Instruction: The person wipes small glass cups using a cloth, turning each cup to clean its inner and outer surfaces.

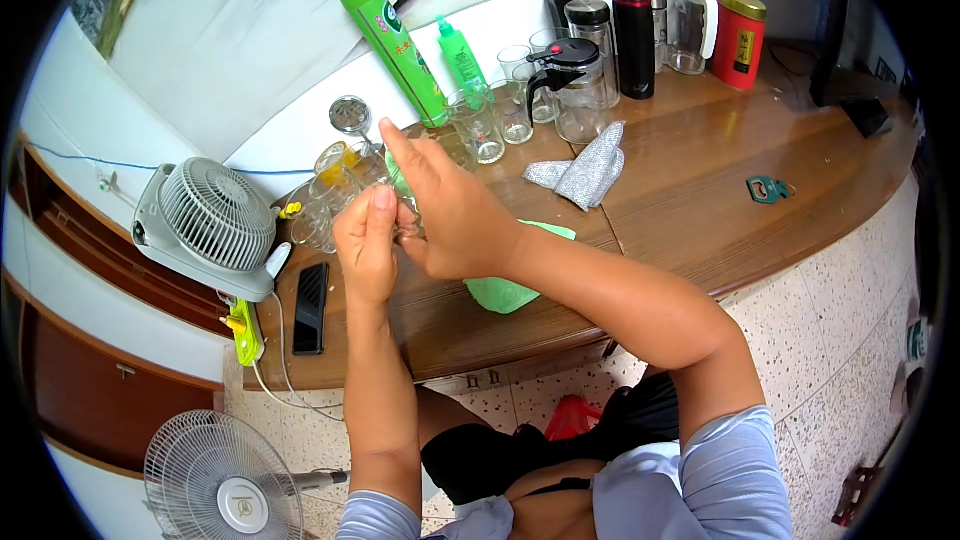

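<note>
My left hand [367, 248] is closed, its thumb up, and it meets my right hand [452, 208] above the table's left part. What the left fingers grip is hidden between the hands. The right hand is curled with its index finger pointing up, and a bit of green cloth [396, 176] shows beside that finger. Just beyond the hands are clear drinking glasses [335, 185], partly hidden. A second green cloth [502, 292] lies on the table under my right forearm.
The wooden table [690, 210] holds a phone [311, 308], a small fan [222, 215], a grey cloth [585, 172], a glass teapot [582, 90], a green spray can [395, 50], a black flask [633, 40] and a bottle opener [768, 189]. A larger fan [225, 485] stands at lower left.
</note>
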The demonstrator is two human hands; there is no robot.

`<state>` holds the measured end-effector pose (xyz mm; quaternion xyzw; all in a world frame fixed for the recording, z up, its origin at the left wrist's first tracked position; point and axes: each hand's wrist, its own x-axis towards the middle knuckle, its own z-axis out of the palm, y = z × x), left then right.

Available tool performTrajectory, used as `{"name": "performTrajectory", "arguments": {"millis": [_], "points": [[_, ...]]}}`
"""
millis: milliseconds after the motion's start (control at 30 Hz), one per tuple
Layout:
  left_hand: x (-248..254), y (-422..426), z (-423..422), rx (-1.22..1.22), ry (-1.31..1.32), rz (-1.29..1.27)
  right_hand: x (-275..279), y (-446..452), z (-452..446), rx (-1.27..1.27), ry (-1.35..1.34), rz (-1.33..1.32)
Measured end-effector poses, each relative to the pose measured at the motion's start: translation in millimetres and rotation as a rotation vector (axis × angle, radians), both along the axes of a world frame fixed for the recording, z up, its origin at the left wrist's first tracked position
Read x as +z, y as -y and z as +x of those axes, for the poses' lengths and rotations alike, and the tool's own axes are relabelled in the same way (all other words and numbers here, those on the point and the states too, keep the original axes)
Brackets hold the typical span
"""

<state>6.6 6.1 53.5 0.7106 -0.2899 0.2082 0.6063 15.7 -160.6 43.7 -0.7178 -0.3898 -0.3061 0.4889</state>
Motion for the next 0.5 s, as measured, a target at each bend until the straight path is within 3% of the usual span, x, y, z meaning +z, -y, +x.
{"name": "performTrajectory", "arguments": {"millis": [100, 267, 400, 500], "points": [[-1, -1, 0, -0.002, 0.072, 0.004, -5, -7, 8, 0.017, -0.02, 0.113], [3, 0, -2, -0.03, 0.171, -0.05, 2, 3, 11, 0.253, -0.286, 0.122], [-2, -7, 6, -0.12, 0.129, -0.222, 5, 5, 11, 0.416, -0.483, 0.117], [0, -8, 8, -0.08, 0.008, -0.291, 6, -2, 1, 0.216, -0.525, 0.082]]}}
